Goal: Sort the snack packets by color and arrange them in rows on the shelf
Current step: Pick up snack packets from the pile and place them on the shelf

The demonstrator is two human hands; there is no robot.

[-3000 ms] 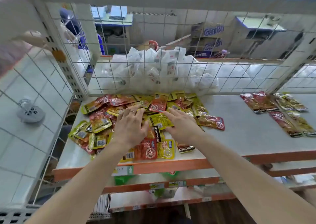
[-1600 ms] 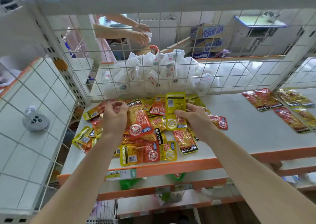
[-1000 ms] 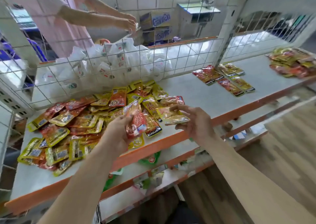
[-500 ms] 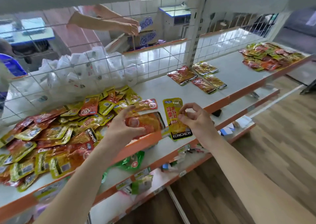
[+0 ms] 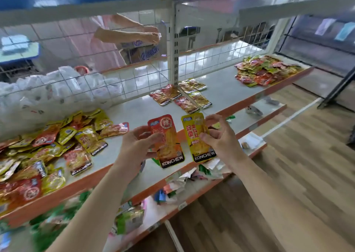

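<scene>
Head view: the left hand [image 5: 134,148] has its grip clamped on a red packet [image 5: 168,146] and the right hand [image 5: 221,138] on a yellow packet [image 5: 196,134]. Both packets are held above the front edge of the shelf [image 5: 134,105]. A mixed pile [image 5: 57,146] lies at the shelf's left end.

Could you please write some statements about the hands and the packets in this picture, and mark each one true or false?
1. The left hand holds a red packet. True.
2. The right hand holds a green packet. False: it pinches a yellow packet.
3. The rows farther along the shelf hold only yellow packets. False: they hold both red and yellow.
4. White packets lie behind the mesh. True.
</scene>
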